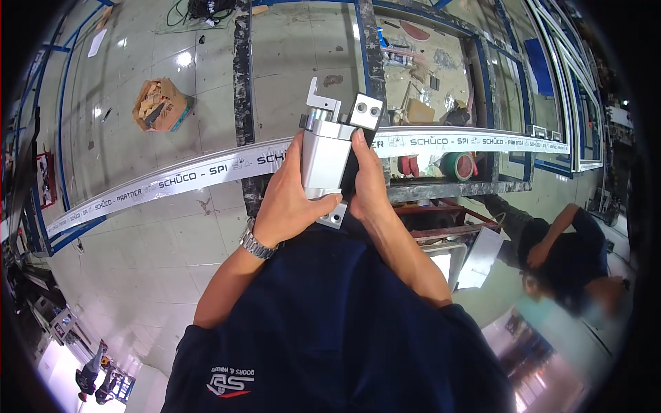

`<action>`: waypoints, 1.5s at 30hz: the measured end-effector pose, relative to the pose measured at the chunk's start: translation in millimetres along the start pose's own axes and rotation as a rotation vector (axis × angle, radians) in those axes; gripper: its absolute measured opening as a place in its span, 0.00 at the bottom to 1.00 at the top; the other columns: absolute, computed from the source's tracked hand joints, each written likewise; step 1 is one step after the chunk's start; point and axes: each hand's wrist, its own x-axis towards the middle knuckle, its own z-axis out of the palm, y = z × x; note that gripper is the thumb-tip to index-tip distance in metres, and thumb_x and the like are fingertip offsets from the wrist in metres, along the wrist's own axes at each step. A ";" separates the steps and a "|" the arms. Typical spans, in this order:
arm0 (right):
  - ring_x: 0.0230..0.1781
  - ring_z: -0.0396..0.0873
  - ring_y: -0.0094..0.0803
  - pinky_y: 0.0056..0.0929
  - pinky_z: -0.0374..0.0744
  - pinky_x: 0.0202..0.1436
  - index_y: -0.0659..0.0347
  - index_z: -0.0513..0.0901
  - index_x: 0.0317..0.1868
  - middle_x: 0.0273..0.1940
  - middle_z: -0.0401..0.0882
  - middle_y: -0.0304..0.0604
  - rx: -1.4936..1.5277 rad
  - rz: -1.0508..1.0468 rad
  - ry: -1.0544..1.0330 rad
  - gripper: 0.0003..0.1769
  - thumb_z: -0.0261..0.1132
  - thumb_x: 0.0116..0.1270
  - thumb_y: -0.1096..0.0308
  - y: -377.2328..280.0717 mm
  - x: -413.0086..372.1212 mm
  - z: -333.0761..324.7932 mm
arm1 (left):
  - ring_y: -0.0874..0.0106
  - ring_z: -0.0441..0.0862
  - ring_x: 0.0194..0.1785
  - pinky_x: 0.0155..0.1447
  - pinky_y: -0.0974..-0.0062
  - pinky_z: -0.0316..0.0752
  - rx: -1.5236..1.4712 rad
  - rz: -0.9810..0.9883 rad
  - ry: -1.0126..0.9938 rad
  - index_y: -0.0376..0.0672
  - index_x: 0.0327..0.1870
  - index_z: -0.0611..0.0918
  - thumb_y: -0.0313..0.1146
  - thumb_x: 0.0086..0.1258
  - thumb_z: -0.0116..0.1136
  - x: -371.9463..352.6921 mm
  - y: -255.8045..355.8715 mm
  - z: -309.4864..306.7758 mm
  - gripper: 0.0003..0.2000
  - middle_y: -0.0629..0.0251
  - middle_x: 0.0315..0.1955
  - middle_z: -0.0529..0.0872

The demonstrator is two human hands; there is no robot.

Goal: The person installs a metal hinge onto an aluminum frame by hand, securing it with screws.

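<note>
Close to my chest, both hands hold a silver metal hinge-like fitting with a bracket at its top and a black part along its right side. My left hand wraps round the left side, its thumb across the lower end. My right hand grips the right side, thumb pointing up near a silver plate with two holes. A long profile covered in printed white film runs behind the fitting, across a dark frame stand.
A torn cardboard box of pieces stands on the floor at left. Green tape, red gloves and loose items lie in the stand's right part. Another person is at the right. Distant people show at lower left.
</note>
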 end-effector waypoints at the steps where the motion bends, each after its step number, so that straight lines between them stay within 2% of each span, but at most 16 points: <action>1: 0.59 0.79 0.32 0.36 0.77 0.64 0.63 0.76 0.68 0.58 0.82 0.43 0.006 -0.003 -0.006 0.29 0.60 0.81 0.48 0.9 0.2 -0.9 | 0.54 0.77 0.71 0.74 0.62 0.70 -0.003 0.013 -0.011 0.30 0.80 0.55 0.40 0.52 0.78 0.3 0.1 -2.2 0.56 0.42 0.68 0.76; 5: 0.60 0.78 0.32 0.36 0.76 0.65 0.64 0.76 0.67 0.59 0.81 0.44 -0.029 -0.030 -0.006 0.29 0.60 0.81 0.47 1.8 -3.6 -2.0 | 0.59 0.73 0.74 0.76 0.64 0.67 -0.165 -0.024 -0.139 0.31 0.81 0.56 0.37 0.53 0.78 1.7 -1.9 -14.3 0.55 0.46 0.71 0.73; 8: 0.60 0.78 0.31 0.34 0.74 0.67 0.65 0.77 0.66 0.59 0.81 0.44 -0.071 -0.049 0.023 0.29 0.60 0.81 0.48 4.6 -3.3 -6.6 | 0.57 0.74 0.74 0.76 0.63 0.67 -0.267 -0.002 -0.147 0.31 0.81 0.55 0.41 0.52 0.78 2.6 -25.2 -8.9 0.57 0.43 0.71 0.72; 11: 0.59 0.77 0.29 0.33 0.72 0.67 0.66 0.78 0.65 0.58 0.82 0.45 -0.149 -0.105 0.058 0.28 0.60 0.81 0.48 4.6 -5.6 -7.0 | 0.57 0.72 0.75 0.77 0.63 0.66 -0.325 -0.015 -0.178 0.31 0.81 0.54 0.40 0.52 0.78 3.8 -18.8 -10.9 0.57 0.43 0.71 0.72; 14: 0.58 0.76 0.28 0.32 0.72 0.66 0.66 0.79 0.63 0.56 0.82 0.44 -0.195 -0.130 0.110 0.27 0.60 0.81 0.49 -0.6 -8.8 -1.3 | 0.58 0.72 0.75 0.77 0.64 0.66 -0.321 -0.019 -0.158 0.30 0.81 0.54 0.39 0.52 0.78 3.0 -20.2 -6.6 0.57 0.42 0.71 0.72; 17: 0.56 0.76 0.28 0.32 0.73 0.64 0.66 0.79 0.61 0.54 0.82 0.44 -0.157 -0.149 0.122 0.25 0.61 0.81 0.50 -5.2 -14.7 7.5 | 0.58 0.73 0.73 0.76 0.65 0.67 -0.035 0.066 -0.121 0.30 0.80 0.55 0.38 0.53 0.77 1.4 -17.9 -6.4 0.55 0.43 0.69 0.73; 19: 0.56 0.77 0.28 0.32 0.73 0.64 0.66 0.80 0.59 0.54 0.82 0.43 -0.122 -0.129 0.080 0.25 0.62 0.81 0.50 -3.5 -12.2 2.1 | 0.57 0.74 0.72 0.75 0.65 0.68 -0.087 0.018 -0.137 0.30 0.80 0.56 0.38 0.53 0.77 3.4 -15.1 -9.0 0.55 0.44 0.69 0.74; 22: 0.56 0.78 0.28 0.32 0.74 0.64 0.67 0.79 0.60 0.55 0.82 0.44 -0.025 -0.007 0.190 0.25 0.62 0.81 0.51 2.6 -13.2 11.2 | 0.60 0.72 0.73 0.76 0.64 0.66 -0.197 -0.037 -0.135 0.31 0.80 0.57 0.37 0.53 0.78 1.3 -20.2 -4.6 0.53 0.48 0.69 0.73; 26: 0.57 0.77 0.29 0.33 0.74 0.64 0.68 0.78 0.61 0.56 0.82 0.44 -0.010 -0.061 0.139 0.25 0.62 0.80 0.51 6.8 -12.8 8.3 | 0.61 0.70 0.74 0.78 0.63 0.64 -0.302 -0.004 -0.108 0.32 0.80 0.57 0.37 0.53 0.79 -1.6 -20.7 -4.5 0.54 0.49 0.69 0.73; 29: 0.57 0.77 0.29 0.34 0.74 0.65 0.68 0.78 0.60 0.56 0.82 0.45 -0.044 -0.085 0.139 0.26 0.62 0.80 0.51 1.7 -16.4 10.0 | 0.59 0.76 0.70 0.72 0.63 0.72 -0.155 0.056 -0.087 0.33 0.80 0.57 0.41 0.51 0.81 -2.9 -23.5 -8.2 0.56 0.45 0.67 0.76; 32: 0.57 0.78 0.29 0.33 0.74 0.64 0.68 0.78 0.61 0.55 0.82 0.45 -0.017 -0.054 0.112 0.27 0.62 0.80 0.49 1.4 -15.7 7.6 | 0.59 0.76 0.70 0.73 0.64 0.71 -0.195 -0.046 -0.131 0.34 0.81 0.56 0.45 0.49 0.84 -1.8 -18.3 -13.5 0.60 0.46 0.68 0.76; 35: 0.57 0.78 0.29 0.33 0.74 0.64 0.67 0.78 0.61 0.55 0.82 0.44 -0.065 -0.063 0.074 0.28 0.62 0.80 0.48 -4.1 -17.8 7.9 | 0.60 0.78 0.69 0.74 0.64 0.70 -0.424 0.039 -0.132 0.36 0.82 0.54 0.46 0.56 0.81 -2.2 -40.9 -7.6 0.57 0.48 0.67 0.76; 38: 0.57 0.78 0.29 0.33 0.74 0.64 0.66 0.79 0.62 0.56 0.83 0.44 -0.049 -0.055 0.093 0.27 0.61 0.81 0.49 -8.1 -17.4 9.1 | 0.62 0.78 0.68 0.73 0.65 0.71 -1.129 -0.225 -0.049 0.36 0.82 0.54 0.44 0.65 0.76 -2.1 -28.0 -2.7 0.51 0.51 0.65 0.78; 41: 0.57 0.78 0.30 0.32 0.75 0.64 0.65 0.79 0.63 0.56 0.83 0.43 -0.085 -0.077 0.085 0.26 0.60 0.81 0.50 -16.6 -19.7 11.7 | 0.66 0.78 0.66 0.70 0.68 0.73 -0.971 -0.286 -0.115 0.36 0.82 0.55 0.39 0.71 0.70 2.2 -28.0 -8.3 0.44 0.55 0.62 0.79; 44: 0.57 0.78 0.29 0.32 0.74 0.65 0.66 0.79 0.63 0.56 0.83 0.43 -0.092 -0.089 0.082 0.26 0.60 0.81 0.51 -13.4 -16.4 7.7 | 0.70 0.79 0.63 0.67 0.71 0.75 -0.825 -0.298 -0.121 0.35 0.82 0.56 0.38 0.71 0.70 4.8 -30.3 -15.1 0.44 0.57 0.60 0.80; 45: 0.59 0.81 0.34 0.34 0.78 0.65 0.67 0.77 0.66 0.60 0.82 0.49 -0.127 -0.078 0.065 0.31 0.60 0.80 0.47 -11.2 -13.9 3.7 | 0.71 0.80 0.61 0.66 0.72 0.76 -0.819 -0.272 -0.100 0.35 0.80 0.59 0.37 0.70 0.71 5.4 -30.3 -13.1 0.43 0.57 0.59 0.80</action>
